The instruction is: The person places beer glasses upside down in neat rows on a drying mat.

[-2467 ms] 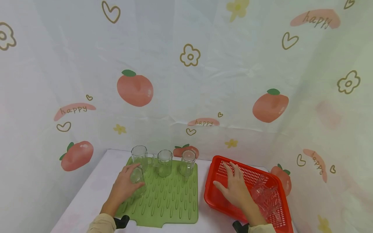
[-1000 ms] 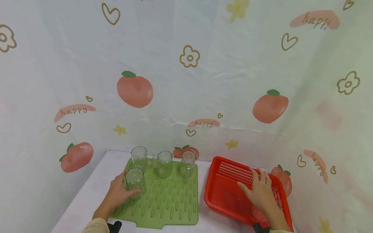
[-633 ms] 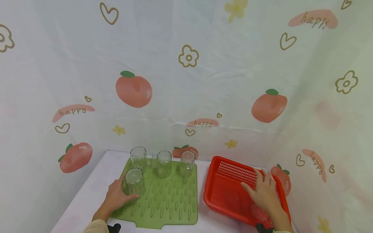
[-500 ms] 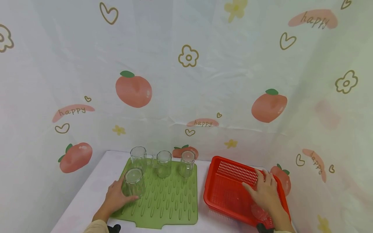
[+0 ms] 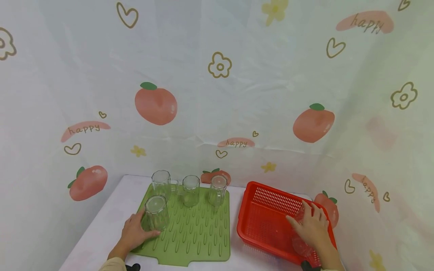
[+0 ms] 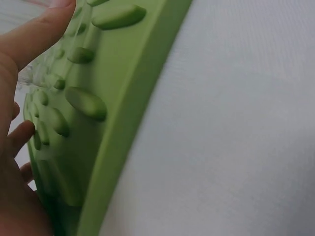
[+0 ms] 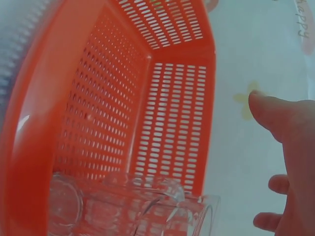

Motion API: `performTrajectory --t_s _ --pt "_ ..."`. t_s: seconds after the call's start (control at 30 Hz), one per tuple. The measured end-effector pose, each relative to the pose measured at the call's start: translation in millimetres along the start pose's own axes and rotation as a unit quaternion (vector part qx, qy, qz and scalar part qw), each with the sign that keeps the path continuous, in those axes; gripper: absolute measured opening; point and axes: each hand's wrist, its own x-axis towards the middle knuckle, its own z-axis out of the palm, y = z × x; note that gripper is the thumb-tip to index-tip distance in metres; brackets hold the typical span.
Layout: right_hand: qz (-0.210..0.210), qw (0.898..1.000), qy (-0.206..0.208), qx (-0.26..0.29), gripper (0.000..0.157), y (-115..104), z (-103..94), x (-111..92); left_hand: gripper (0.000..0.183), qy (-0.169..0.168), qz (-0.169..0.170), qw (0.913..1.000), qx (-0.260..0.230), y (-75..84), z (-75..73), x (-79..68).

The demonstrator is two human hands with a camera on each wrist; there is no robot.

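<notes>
A clear glass mug (image 5: 157, 216) stands on the left part of a green ridged mat (image 5: 193, 241). Beside it, my left hand (image 5: 133, 232) has its fingers and thumb spread around its near left side. Three more glass mugs, a left one (image 5: 161, 184), a middle one (image 5: 191, 191) and a right one (image 5: 217, 191), line the mat's back edge. Over the right end of a red basket (image 5: 264, 222), my right hand (image 5: 313, 227) hovers with fingers parted and nothing held. Below it lie glass mugs (image 7: 128, 206) in the basket, partly hidden by the hand in the head view.
The mat and basket sit side by side on a white-covered table (image 5: 98, 226), with a narrow strip of cloth between them. A white curtain (image 5: 203, 94) printed with peaches and hearts hangs behind and at both sides. The basket has raised slotted walls.
My left hand has drawn back from the front mug, which has come to stand nearer on the mat. My right hand has moved rightward across the basket, above the glass mugs.
</notes>
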Motion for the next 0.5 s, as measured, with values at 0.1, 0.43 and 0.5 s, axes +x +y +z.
performTrajectory --t_s 0.1,0.43,0.5 --pt "0.013 1.000 -0.018 -0.006 0.105 2 -0.7 1 0.127 -0.003 -0.002 1.0000 0.003 -2.4 2.5 -1.3" --pt "0.033 0.998 -0.049 -0.015 0.112 13 5.8 3 0.127 -0.004 0.002 0.9999 0.013 -1.7 4.5 -3.8" --pt "0.034 0.998 -0.051 -0.014 0.113 14 6.7 2 0.128 -0.005 0.005 0.9998 0.016 -2.6 5.2 -3.6"
